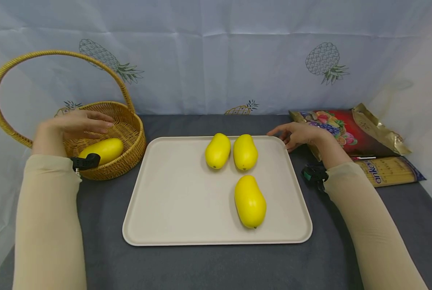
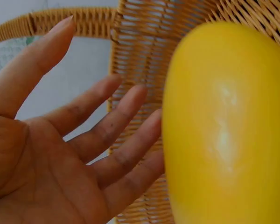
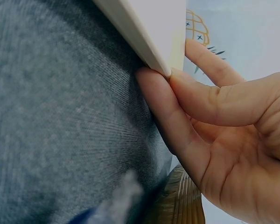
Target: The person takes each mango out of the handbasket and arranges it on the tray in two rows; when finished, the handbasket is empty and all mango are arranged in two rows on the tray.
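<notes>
In the head view, my left hand is over the wicker basket, its fingers loosely spread. A smooth yellow papaya lies in that basket below the hand. The left wrist view shows the fingers beside the papaya; whether the fingertips touch it I cannot tell. My right hand is at the far right corner of the beige tray, and in the right wrist view its thumb and a finger pinch the corner. Three more yellow papayas rest on the tray, two at the back and one nearer the front.
Behind the right forearm lies a red and gold bag with fruit pictures. A yellow pack with a dark blue end is in front of it. The basket's tall handle arches up at the left. A pineapple-print cloth hangs behind the grey tabletop.
</notes>
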`<act>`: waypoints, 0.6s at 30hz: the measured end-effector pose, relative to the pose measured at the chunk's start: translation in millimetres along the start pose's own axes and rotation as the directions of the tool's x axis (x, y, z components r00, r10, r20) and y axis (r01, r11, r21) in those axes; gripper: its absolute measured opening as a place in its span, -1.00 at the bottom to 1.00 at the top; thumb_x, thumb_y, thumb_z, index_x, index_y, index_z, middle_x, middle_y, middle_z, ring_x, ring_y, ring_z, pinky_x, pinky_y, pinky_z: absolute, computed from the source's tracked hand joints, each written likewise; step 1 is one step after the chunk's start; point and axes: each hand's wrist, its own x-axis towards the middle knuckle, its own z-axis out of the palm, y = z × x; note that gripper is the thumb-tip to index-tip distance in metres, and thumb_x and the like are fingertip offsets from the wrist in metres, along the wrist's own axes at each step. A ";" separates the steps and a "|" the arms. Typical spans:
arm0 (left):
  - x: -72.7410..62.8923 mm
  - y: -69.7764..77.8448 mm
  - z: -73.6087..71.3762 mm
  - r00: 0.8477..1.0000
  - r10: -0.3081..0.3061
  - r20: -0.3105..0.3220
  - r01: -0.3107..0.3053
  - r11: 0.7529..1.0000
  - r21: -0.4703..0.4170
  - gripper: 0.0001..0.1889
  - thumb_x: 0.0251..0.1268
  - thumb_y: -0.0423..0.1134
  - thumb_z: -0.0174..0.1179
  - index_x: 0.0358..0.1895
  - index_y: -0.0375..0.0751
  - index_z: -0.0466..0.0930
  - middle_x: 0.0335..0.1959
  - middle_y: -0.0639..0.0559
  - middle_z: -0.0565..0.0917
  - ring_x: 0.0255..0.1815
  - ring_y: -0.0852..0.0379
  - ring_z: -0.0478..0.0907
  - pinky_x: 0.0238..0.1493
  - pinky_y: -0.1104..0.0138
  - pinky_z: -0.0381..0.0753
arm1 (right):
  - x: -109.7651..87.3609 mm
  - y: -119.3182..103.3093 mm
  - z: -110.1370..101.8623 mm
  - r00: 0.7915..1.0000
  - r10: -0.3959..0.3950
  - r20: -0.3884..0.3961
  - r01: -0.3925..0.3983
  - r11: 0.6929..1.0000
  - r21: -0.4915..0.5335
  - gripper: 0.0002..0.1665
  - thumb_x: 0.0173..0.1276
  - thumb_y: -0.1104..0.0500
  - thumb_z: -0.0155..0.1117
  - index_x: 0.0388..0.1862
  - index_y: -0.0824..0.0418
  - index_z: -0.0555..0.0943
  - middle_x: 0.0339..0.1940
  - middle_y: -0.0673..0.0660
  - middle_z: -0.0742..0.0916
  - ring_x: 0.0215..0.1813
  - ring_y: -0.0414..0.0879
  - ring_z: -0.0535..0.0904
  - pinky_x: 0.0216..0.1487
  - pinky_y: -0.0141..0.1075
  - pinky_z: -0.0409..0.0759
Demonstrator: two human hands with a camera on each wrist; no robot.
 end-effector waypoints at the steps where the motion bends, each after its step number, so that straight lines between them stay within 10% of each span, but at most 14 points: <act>1: -0.1 -1.6 1.1 1.000 -0.001 0.015 0.001 1.000 0.007 -0.24 0.54 0.10 -0.06 0.57 -0.25 -0.07 0.57 -0.31 0.08 0.31 0.04 0.48 0.37 0.03 0.52 | 0.1 0.0 -0.1 1.000 0.000 0.001 0.000 1.000 0.001 -0.20 0.33 0.49 0.18 0.52 0.14 0.27 0.10 0.35 0.51 -0.19 0.01 0.50 -0.26 -0.34 0.63; 5: -0.8 -6.9 4.1 0.994 -0.001 0.106 -0.001 1.000 0.018 -0.24 0.54 0.04 -0.03 0.58 -0.23 -0.12 0.57 -0.38 0.05 0.52 -0.38 0.14 0.45 -0.21 0.29 | 0.4 0.3 -0.4 1.000 -0.003 0.003 0.003 1.000 0.004 -0.19 0.32 0.50 0.18 0.52 0.15 0.27 0.10 0.35 0.51 -0.20 0.01 0.49 -0.28 -0.35 0.62; 13: 0.8 -12.3 4.0 0.954 -0.062 0.292 0.044 0.997 0.067 -0.19 0.48 -0.05 0.08 0.60 -0.14 -0.19 0.56 -0.43 -0.08 0.51 -0.39 0.06 0.39 -0.19 0.34 | -0.1 0.2 -1.2 1.000 -0.009 0.003 0.009 1.000 0.007 -0.17 0.28 0.52 0.19 0.52 0.17 0.27 0.09 0.36 0.53 -0.19 0.01 0.50 -0.26 -0.34 0.64; 18: 0.1 -15.9 3.9 0.940 -0.079 0.332 0.068 0.997 0.045 -0.28 0.44 -0.09 0.12 0.56 0.25 -0.03 0.53 -0.37 -0.06 0.42 -0.29 0.15 0.29 0.01 0.42 | 0.5 0.9 -1.6 1.000 -0.012 0.008 0.012 1.000 0.010 -0.16 0.27 0.52 0.20 0.52 0.17 0.27 0.06 0.35 0.54 -0.23 0.00 0.50 -0.29 -0.35 0.63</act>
